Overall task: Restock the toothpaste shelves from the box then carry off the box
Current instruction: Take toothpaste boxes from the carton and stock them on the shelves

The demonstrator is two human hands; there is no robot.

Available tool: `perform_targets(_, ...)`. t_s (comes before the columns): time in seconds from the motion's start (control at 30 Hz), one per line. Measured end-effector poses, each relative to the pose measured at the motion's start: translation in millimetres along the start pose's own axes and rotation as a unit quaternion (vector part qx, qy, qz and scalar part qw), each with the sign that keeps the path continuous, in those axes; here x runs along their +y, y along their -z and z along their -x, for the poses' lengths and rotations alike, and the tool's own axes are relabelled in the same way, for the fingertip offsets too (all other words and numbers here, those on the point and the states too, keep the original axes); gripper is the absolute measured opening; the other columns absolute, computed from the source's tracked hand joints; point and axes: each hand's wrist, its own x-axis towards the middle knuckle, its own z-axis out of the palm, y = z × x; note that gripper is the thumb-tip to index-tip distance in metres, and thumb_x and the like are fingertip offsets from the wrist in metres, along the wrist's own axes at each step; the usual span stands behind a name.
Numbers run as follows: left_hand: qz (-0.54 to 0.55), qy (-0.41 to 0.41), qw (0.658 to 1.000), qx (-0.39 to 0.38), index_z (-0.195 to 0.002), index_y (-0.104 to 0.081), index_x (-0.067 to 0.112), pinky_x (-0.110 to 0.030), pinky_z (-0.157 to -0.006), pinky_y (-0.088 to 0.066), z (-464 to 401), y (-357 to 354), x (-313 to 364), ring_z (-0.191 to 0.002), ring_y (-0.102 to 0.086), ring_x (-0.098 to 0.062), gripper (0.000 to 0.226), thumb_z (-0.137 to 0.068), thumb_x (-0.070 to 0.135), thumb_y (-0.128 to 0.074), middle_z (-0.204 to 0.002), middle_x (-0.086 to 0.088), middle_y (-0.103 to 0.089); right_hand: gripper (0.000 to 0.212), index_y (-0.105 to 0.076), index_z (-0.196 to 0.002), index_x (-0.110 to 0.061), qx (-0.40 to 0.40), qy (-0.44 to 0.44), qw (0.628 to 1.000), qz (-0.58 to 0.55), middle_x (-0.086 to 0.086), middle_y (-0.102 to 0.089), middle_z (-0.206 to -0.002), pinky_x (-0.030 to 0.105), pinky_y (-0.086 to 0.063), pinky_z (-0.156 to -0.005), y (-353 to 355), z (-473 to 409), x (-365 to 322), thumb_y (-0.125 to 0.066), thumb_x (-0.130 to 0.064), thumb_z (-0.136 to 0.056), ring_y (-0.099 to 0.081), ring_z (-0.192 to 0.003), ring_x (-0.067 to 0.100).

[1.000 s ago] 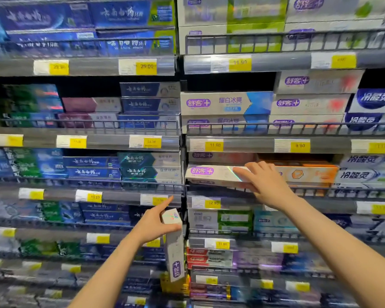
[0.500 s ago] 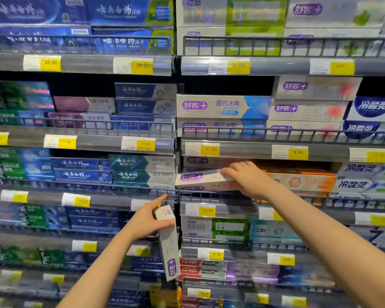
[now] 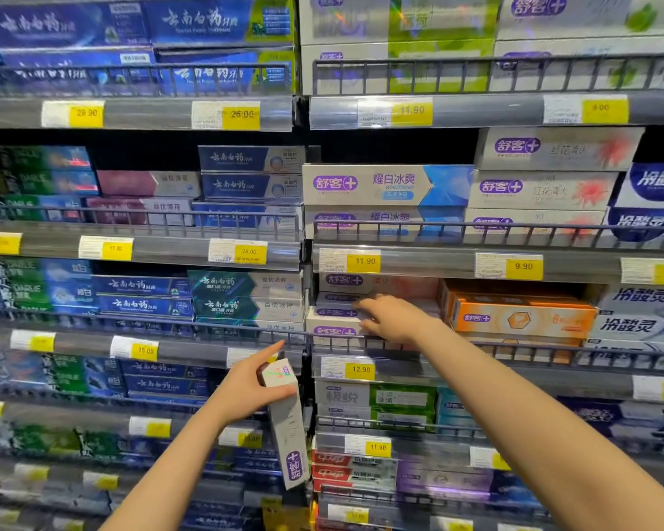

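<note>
On the third shelf our right hand lay on a white toothpaste carton, grip unclear; our left hand gripped another carton upright.

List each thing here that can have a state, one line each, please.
left hand: grips the top end of a toothpaste carton.
held toothpaste carton: upright, closed, off the shelf.
right hand: fingers on the white carton stack, pushing it in.
white carton stack: lying flat on the shelf behind the wire rail.
orange cartons: lying flat, beside the stack.
</note>
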Motion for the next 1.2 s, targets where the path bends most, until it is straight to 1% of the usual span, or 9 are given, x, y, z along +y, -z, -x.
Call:
perform_targets(0.1,0.0,0.005,1.0,0.001,-0.139,-0.034,0.044,-0.02,-0.066,-0.051,2.8,3.3,-1.4,-0.098,-0.06,-0.003,0.078,-0.075,0.033,-0.077,-0.12,0.01,-0.058,0.049,-0.036,-0.143,-0.02,-0.001,-0.005,1.0,-0.023,0.013,-0.051,-0.133,0.036,-0.041,-0.093,-9.8,-8.8,-3.3,-0.045,-0.036,-0.097,-0.048,-0.118,0.03)
perform_targets(0.3,-0.004,0.014,1.0,0.006,-0.139,-0.035,0.042,-0.021,-0.068,-0.052,7.3,8.9,-2.7,-0.097,-0.061,-0.008,0.078,-0.074,0.031,-0.078,-0.113,0.008,-0.061,0.048,-0.042,-0.139,-0.02,0.002,0.011,0.997,-0.07,0.009,-0.048,-0.139,0.034,-0.036,-0.1,-12.6,-9.6,6.0,-0.05,-0.037,-0.095,-0.044,-0.125,0.026)
perform_targets(0.5,-0.012,0.01,1.0,0.011,-0.134,-0.038,0.041,-0.019,-0.067,-0.051,7.5,12.1,-1.9,-0.097,-0.061,-0.007,0.071,-0.075,0.03,-0.077,-0.113,0.009,-0.06,0.044,-0.045,-0.137,-0.021,0.013,0.02,0.998,-0.064,0.013,-0.054,-0.125,0.034,-0.039,-0.091,-17.8,-7.3,9.7,-0.05,-0.035,-0.095,-0.048,-0.114,0.029)
perform_targets(0.7,-0.032,0.012,0.999,0.027,-0.109,-0.056,0.028,-0.017,-0.06,-0.047,1.8,13.3,0.4,-0.089,-0.061,-0.006,0.04,-0.075,0.032,-0.077,-0.102,0.006,-0.064,0.045,-0.041,-0.139,-0.023,0.016,0.006,0.999,-0.048,0.011,-0.053,-0.126,0.037,-0.037,-0.097,-17.1,0.4,2.8,-0.047,-0.037,-0.096,-0.043,-0.12,0.028)
perform_targets(0.8,-0.017,0.001,0.999,0.035,-0.104,-0.057,0.027,-0.016,-0.059,-0.047,0.1,15.9,7.1,-0.086,-0.062,-0.006,0.033,-0.076,0.03,-0.076,-0.098,0.007,-0.065,0.052,-0.038,-0.141,-0.023,0.071,0.03,0.996,-0.042,0.005,-0.045,-0.136,0.036,-0.034,-0.102,-20.0,11.7,-4.2,-0.049,-0.041,-0.094,-0.038,-0.126,0.024)
perform_targets(0.87,0.014,-0.01,0.999,0.032,-0.101,-0.059,0.025,-0.022,-0.065,-0.051,-2.8,17.4,13.4,-0.087,-0.064,-0.01,0.029,-0.077,0.026,-0.076,-0.096,0.004,-0.067,0.055,-0.041,-0.139,-0.022,0.113,0.056,0.988,-0.09,0.0,-0.044,-0.138,0.031,-0.033,-0.104,-25.8,25.7,-19.7,-0.053,-0.045,-0.091,-0.038,-0.126,0.018)
perform_targets(0.93,0.05,-0.02,0.998,0.025,-0.097,-0.061,0.023,-0.031,-0.072,-0.053,-7.4,15.6,22.0,-0.088,-0.064,-0.016,0.027,-0.076,0.026,-0.077,-0.095,0.001,-0.068,0.058,-0.042,-0.137,-0.024,0.097,0.078,0.984,-0.126,-0.004,-0.047,-0.135,0.03,-0.036,-0.102,-35.0,42.5,-41.9,-0.055,-0.051,-0.087,-0.041,-0.124,0.014)
perform_targets(1.03,0.074,-0.04,0.996,0.042,-0.098,-0.061,0.022,-0.03,-0.068,-0.051,-15.2,4.8,42.9,-0.085,-0.063,-0.018,0.032,-0.073,0.033,-0.076,-0.094,0.0,-0.067,0.067,-0.038,-0.138,-0.027,0.048,0.071,0.986,-0.146,-0.006,-0.048,-0.134,0.032,-0.041,-0.095,-53.5,56.2,-69.0,-0.06,-0.057,-0.082,-0.044,-0.12,0.013)
perform_targets(1.2,0.115,-0.016,0.988,0.098,-0.089,-0.057,0.028,-0.022,-0.056,-0.044,-17.9,-15.0,73.6,-0.067,-0.057,-0.009,0.042,-0.057,0.053,-0.069,-0.085,0.004,-0.063,0.062,-0.036,-0.133,-0.022,0.116,-0.006,0.969,-0.218,0.002,-0.052,-0.12,0.041,-0.048,-0.08,-61.3,64.8,-79.9,-0.065,-0.031,-0.079,-0.053,-0.106,0.023)
